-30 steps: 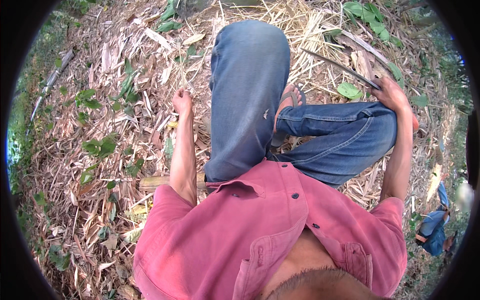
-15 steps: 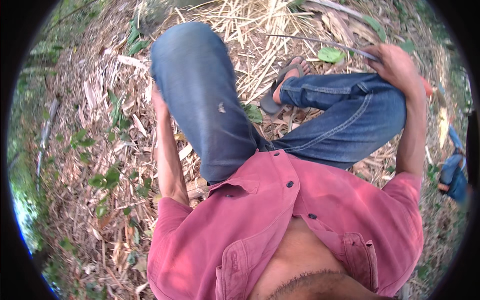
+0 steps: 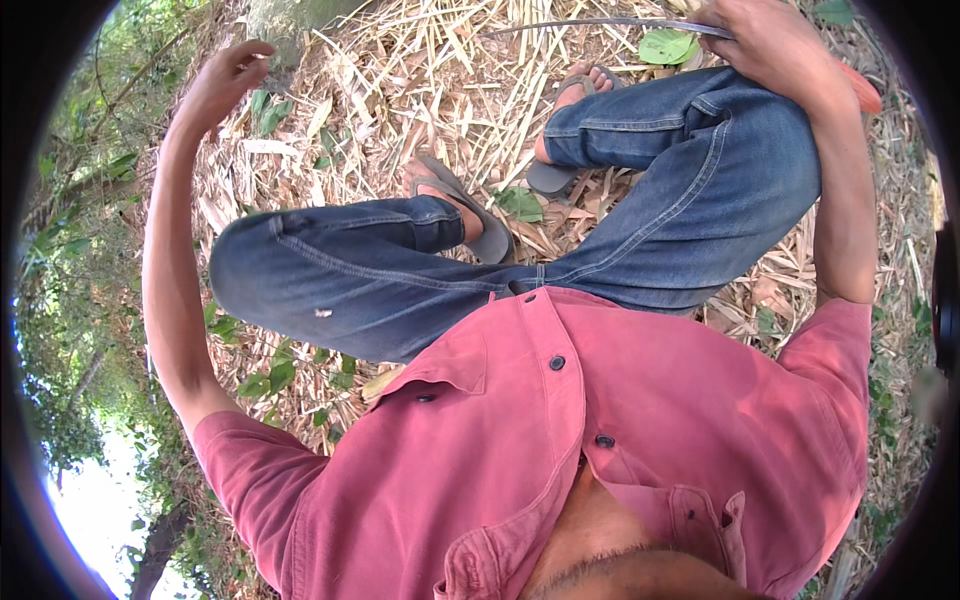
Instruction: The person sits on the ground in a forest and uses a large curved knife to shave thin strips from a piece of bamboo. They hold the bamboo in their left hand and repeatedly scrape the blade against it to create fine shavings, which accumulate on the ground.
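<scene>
My left hand is raised at the upper left, beside a grey-green trunk-like form. Its fingers are slightly bent and apart, with nothing seen in them. At the upper right, my right hand is closed around a long-bladed knife, close above my right knee. The thin, slightly curved blade points left over the straw, seen nearly edge-on. An orange-red end, apparently its handle, shows behind the wrist. Most of the grip is hidden by my hand.
Pale split strips and dry leaves cover the ground ahead. My sandalled feet stand between my bent knees. A broad green leaf lies just under the blade. Leafy undergrowth fills the left side.
My left hand has come up from beside my left leg to the upper left. My left knee has dropped outward, baring the left foot. The right hand keeps its hold on the knife.
</scene>
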{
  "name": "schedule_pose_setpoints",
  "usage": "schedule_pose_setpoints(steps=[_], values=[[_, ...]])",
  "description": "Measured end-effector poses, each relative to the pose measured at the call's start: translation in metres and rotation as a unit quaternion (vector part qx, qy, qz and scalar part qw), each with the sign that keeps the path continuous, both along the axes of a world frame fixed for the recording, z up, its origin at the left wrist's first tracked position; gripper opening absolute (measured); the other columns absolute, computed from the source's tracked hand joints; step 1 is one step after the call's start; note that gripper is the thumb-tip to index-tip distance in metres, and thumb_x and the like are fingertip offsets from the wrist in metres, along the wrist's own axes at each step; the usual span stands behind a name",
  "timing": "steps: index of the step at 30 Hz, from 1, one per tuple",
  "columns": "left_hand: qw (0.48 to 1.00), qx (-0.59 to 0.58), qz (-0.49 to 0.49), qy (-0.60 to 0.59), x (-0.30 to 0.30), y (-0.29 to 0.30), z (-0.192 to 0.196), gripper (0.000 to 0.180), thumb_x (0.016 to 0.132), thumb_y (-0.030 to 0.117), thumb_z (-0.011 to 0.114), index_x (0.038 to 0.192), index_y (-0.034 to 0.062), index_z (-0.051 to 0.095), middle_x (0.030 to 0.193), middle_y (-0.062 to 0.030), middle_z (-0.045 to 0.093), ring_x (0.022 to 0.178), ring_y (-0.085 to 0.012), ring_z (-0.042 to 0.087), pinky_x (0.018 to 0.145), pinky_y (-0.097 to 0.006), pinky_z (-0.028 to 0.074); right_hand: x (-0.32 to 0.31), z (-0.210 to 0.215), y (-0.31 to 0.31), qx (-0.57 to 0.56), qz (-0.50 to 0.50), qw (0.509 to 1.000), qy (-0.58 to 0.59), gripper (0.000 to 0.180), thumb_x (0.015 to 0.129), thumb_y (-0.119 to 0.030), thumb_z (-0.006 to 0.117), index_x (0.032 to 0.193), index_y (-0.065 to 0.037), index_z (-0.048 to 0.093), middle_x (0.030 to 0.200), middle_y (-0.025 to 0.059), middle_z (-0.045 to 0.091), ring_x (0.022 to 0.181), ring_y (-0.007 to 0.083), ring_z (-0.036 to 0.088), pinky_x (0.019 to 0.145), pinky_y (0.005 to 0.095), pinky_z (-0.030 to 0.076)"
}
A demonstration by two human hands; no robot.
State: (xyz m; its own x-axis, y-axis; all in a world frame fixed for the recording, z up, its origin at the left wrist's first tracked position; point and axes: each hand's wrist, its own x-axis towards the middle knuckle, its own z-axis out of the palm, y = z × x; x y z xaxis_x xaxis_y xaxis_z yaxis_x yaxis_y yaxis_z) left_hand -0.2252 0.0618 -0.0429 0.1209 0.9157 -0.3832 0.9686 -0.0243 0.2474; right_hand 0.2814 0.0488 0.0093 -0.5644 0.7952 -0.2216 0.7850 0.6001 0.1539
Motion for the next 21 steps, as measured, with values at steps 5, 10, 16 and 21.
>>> schedule_pose_setpoints(steps=[5,10,16,21], values=[[0.991,-0.116,-0.060,-0.005,0.054,0.036,-0.090,0.028,0.092,0.019,0.053,0.116,0.0049,0.058,0.111,-0.0171,0.063,0.089,-0.0226,0.066,0.080,-0.038,0.055,0.008,-0.006,0.003,0.027,-0.052,0.996,-0.067,0.016,0.070,-0.021,0.063,0.074,-0.005,0.064,0.066,0.0170,0.061,0.066,0.0338,0.062,0.061,0.0442,0.049],[0.960,-0.275,0.041,0.017,0.041,0.049,-0.159,0.016,0.088,0.005,0.050,0.096,-0.0013,0.062,0.075,-0.0147,0.066,0.057,-0.0193,0.064,0.044,-0.030,0.047,0.027,-0.020,0.013,0.002,-0.106,0.993,-0.057,0.022,0.078,-0.020,0.062,0.096,-0.007,0.064,0.087,0.0165,0.063,0.085,0.0331,0.060,0.075,0.0409,0.047],[0.831,-0.474,0.209,0.202,-0.065,-0.031,-0.270,0.025,0.088,0.007,0.043,0.088,-0.0037,0.065,0.084,-0.0173,0.069,0.069,-0.0232,0.068,0.059,-0.038,0.055,0.041,-0.035,0.021,-0.055,-0.066,0.996,0.026,0.028,0.086,-0.019,0.060,0.110,-0.005,0.062,0.100,0.0162,0.062,0.095,0.0330,0.058,0.083,0.0382,0.044],[0.803,-0.437,0.386,0.120,-0.067,-0.095,-0.328,0.035,0.088,0.022,0.042,0.098,-0.0055,0.061,0.084,-0.0203,0.066,0.070,-0.0295,0.067,0.057,-0.039,0.057,0.047,-0.037,0.024,-0.059,-0.041,0.997,0.033,0.028,0.086,-0.020,0.060,0.109,-0.004,0.062,0.099,0.0158,0.063,0.094,0.0327,0.059,0.082,0.0381,0.045]])
